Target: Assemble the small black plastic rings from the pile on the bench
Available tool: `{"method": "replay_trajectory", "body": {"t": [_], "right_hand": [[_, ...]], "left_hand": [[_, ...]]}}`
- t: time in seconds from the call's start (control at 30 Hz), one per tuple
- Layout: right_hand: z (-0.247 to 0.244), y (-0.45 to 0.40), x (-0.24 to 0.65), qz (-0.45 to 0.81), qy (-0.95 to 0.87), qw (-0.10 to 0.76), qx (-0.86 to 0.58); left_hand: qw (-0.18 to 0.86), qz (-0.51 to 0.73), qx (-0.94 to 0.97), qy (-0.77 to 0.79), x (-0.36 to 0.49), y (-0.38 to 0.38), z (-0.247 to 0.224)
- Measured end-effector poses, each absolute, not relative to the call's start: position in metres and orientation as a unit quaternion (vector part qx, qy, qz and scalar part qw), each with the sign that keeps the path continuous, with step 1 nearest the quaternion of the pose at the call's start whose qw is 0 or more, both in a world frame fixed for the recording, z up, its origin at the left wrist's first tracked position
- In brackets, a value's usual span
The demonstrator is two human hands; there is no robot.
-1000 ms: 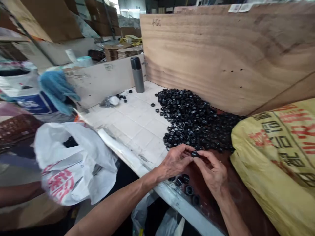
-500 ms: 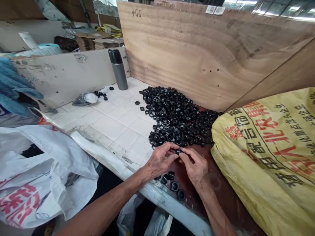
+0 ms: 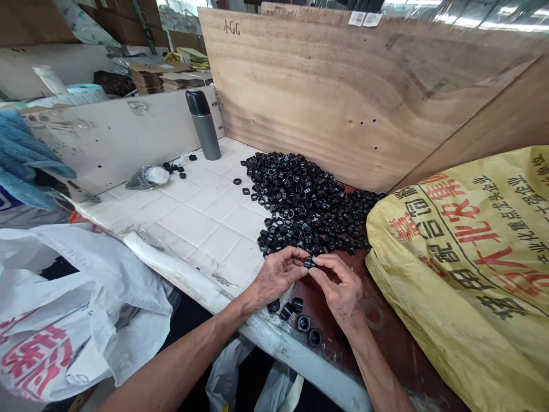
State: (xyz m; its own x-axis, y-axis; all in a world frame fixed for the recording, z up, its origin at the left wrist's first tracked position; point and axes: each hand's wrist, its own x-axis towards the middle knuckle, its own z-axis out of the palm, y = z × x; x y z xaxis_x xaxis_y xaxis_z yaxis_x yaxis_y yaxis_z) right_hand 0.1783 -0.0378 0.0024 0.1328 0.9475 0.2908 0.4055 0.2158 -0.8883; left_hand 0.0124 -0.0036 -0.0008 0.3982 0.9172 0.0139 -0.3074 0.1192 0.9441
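A small black ring-shaped part (image 3: pixel 309 262) is pinched between the fingertips of both hands. My left hand (image 3: pixel 281 273) grips it from the left, and my right hand (image 3: pixel 341 286) holds it from the right. Just beyond the hands lies a large heap of black parts (image 3: pixel 300 194), spread over white tiles and a dark red surface. Several loose black parts (image 3: pixel 303 323) sit near the table's front edge, below and between my hands.
A grey bottle (image 3: pixel 206 129) with a black lid stands at the back corner. A yellow sack (image 3: pixel 463 269) lies at the right, white bags (image 3: pixel 86 303) at the left. Wooden boards (image 3: pixel 326 86) wall the table's back. A small plastic bag (image 3: pixel 150 176) rests on the tiles (image 3: pixel 193 223).
The view has shifted slightly. The held black part has turned a little between the fingers, and my left hand sits slightly lower and further left, showing one more loose part beneath it.
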Motion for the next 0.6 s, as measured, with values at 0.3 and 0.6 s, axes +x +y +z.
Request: {"method": "replay_trajectory", "body": {"t": [0.3, 0.6], "right_hand": [[0.0035, -0.0372, 0.1772, 0.285, -0.583, 0.486, -0.585], [0.0099, -0.0333, 0.1816, 0.203, -0.706, 0.477, -0.482]], "left_hand": [[0.604, 0.447, 0.561, 0.348, 0.0130, -0.0053, -0.0043], [0.735, 0.406, 0.448, 0.307, 0.0078, 0.0002, 0.0000]]}}
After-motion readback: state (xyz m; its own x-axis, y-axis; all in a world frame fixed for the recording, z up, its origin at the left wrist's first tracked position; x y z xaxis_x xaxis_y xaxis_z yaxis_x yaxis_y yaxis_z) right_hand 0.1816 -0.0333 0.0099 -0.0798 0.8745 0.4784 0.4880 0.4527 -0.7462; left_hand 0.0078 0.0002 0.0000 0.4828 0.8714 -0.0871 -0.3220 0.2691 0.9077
